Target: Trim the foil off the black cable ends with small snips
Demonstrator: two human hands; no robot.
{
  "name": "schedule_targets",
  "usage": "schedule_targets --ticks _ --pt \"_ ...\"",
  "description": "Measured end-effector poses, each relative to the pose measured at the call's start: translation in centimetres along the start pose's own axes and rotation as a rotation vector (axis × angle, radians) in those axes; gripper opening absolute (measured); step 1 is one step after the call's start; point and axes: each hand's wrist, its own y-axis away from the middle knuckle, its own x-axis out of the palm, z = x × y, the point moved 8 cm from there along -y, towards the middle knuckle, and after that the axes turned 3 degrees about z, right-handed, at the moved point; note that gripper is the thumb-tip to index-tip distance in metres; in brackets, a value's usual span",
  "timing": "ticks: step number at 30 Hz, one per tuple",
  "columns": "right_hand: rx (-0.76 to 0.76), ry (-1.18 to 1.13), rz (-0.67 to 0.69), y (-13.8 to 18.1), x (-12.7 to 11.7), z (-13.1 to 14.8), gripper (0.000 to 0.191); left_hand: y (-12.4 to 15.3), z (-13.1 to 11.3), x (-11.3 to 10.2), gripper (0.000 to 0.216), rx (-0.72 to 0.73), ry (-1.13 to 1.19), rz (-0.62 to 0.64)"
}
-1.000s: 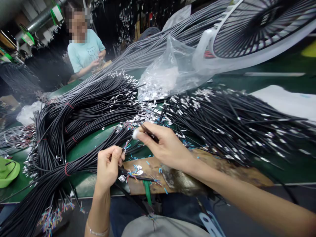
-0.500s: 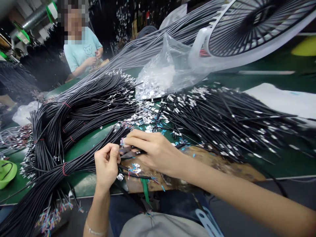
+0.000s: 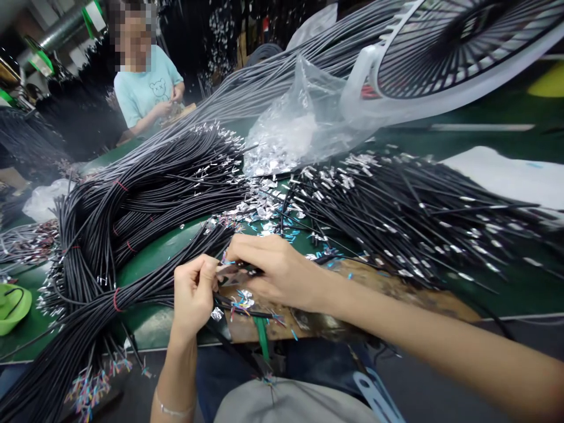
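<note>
My left hand (image 3: 196, 294) is closed in a pinch in front of me, with a black cable (image 3: 235, 346) running from below it towards my lap. What lies between its fingertips is mostly hidden. My right hand (image 3: 279, 273) is closed on small snips (image 3: 229, 270), whose metal blades point at my left fingertips. Fine coloured wire ends show by the right fingertips. Under my hands, a brown board (image 3: 247, 332) carries foil scraps, wire offcuts and a stripped cable end (image 3: 264, 315).
Tied black cable bundles (image 3: 145, 200) cover the left of the green table. Loose cables with foil tips (image 3: 388, 211) spread rightward. Behind are a clear plastic bag (image 3: 282, 135), a white fan (image 3: 458, 64) and a co-worker (image 3: 145, 88). A green dish (image 3: 13, 308) sits far left.
The snips' blades look closer together than before. Both hands appear slightly further right in the picture, as does the whole scene.
</note>
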Motion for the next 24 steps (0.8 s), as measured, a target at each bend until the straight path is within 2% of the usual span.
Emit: schedule_targets --ticks 3,7,9,11,14,16,17,20,22,24 --pt "0.014 0.024 -0.030 0.1 -0.3 0.0 0.018 0.0 0.0 0.0 0.041 0.006 -0.024 0.003" --pt "0.234 -0.397 0.034 -0.2 0.6 -1.1 0.027 0.0 -0.3 0.3 0.043 0.017 0.038 0.081" --pt "0.355 -0.582 0.030 -0.2 1.1 -1.8 0.025 0.1 -0.5 0.1 0.038 0.051 0.053 0.057" --pt "0.467 -0.705 -0.061 0.0 0.7 -2.9 0.026 0.3 -0.7 -0.5 0.030 0.105 0.049 -0.020" --pt "0.587 -0.853 -0.310 0.8 -1.1 -5.1 0.031 0.5 -0.4 -1.1 0.024 0.142 0.042 -0.107" --pt "0.591 -0.792 -0.447 1.3 -2.6 -5.8 0.031 0.4 -0.1 -1.3 0.023 0.131 0.032 -0.146" --pt "0.562 -0.689 -0.460 1.3 -3.1 -5.7 0.026 0.4 -0.1 -1.4 0.022 0.126 0.022 -0.167" --pt "0.392 -0.314 -0.348 0.6 -3.2 -3.6 0.010 0.3 -0.3 -1.7 0.018 0.144 0.012 -0.234" --pt "0.272 -0.138 -0.268 0.2 -2.5 -2.0 0.011 0.3 -0.5 -1.7 0.017 0.165 0.013 -0.258" --pt "0.174 -0.039 -0.255 0.2 -2.1 -0.8 0.015 0.3 -0.6 -1.6 0.016 0.184 0.011 -0.261"
